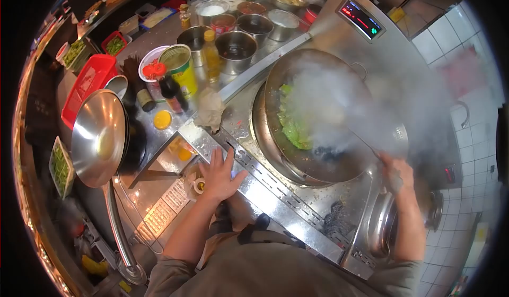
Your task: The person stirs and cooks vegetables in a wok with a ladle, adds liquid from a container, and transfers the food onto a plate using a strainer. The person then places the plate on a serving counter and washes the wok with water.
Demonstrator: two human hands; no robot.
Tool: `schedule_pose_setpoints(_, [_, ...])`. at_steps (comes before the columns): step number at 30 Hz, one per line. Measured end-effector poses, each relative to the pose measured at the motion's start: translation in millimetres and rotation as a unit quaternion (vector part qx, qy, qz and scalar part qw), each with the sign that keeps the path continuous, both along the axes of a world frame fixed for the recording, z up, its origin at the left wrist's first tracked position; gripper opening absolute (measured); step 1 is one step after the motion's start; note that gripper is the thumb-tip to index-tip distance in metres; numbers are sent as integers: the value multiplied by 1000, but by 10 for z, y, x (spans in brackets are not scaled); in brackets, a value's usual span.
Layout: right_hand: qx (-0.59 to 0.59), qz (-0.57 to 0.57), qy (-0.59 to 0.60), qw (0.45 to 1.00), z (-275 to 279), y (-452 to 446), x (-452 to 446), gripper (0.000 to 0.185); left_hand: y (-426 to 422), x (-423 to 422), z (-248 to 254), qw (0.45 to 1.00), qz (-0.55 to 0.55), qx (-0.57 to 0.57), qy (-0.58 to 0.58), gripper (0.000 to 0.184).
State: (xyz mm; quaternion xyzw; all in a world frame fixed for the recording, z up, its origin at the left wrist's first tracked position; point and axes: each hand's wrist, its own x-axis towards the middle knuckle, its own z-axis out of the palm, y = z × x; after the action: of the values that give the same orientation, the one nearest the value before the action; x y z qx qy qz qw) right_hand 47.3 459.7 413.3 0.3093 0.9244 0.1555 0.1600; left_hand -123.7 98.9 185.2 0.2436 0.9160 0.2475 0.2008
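Observation:
A large wok (pixel 334 171) sits on the stove, and steam covers much of its inside. Green leafy vegetables (pixel 295 131) show at its left side. My right hand (pixel 397 174) is closed around the thin handle of a long-handled cooking utensil (pixel 365 142), which reaches into the wok. Steam hides the utensil's head. My left hand (pixel 218 176) is held out with fingers spread at the stove's front metal edge (pixel 260 193). It holds nothing; whether it touches the edge I cannot tell. A crumpled cloth (pixel 210 109) lies just beyond it.
Left of the stove stand an oil bottle (pixel 211 58), a dark sauce bottle (pixel 169 89), a yellow can (pixel 180 70) and several metal pots (pixel 236 52). A steel pan (pixel 99 138) with a long handle is at far left. A lidded metal pot (pixel 383 220) stands at lower right.

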Motion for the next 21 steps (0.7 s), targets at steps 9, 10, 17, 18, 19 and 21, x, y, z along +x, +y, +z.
schedule_pose_setpoints(9, [-335, -11, 94, 937, -501, 60, 372, 37, -53, -71, -351, 996, -86, -37, -4, 82])
schedule_pose_setpoints(10, [-380, -27, 171, 909, -966, 68, 292, 38, -54, -73, -326, 995, -89, -45, -13, 81])
schedule_pose_setpoints(17, [-167, -61, 258, 950, -947, -774, 266, 43, -68, -189, -166, 988, -113, -84, -66, 75])
schedule_pose_setpoints(18, [-103, -113, 225, 962, -877, -903, 347, 47, -66, -179, -190, 989, -110, -78, -64, 75])
schedule_pose_setpoints(19, [-71, -117, 208, 968, -970, -927, 490, 50, -68, -169, -213, 988, -114, -80, -69, 76])
schedule_pose_setpoints(21, [-8, -123, 181, 976, -1292, -952, 783, 56, -59, -197, -223, 986, -122, -85, -72, 77])
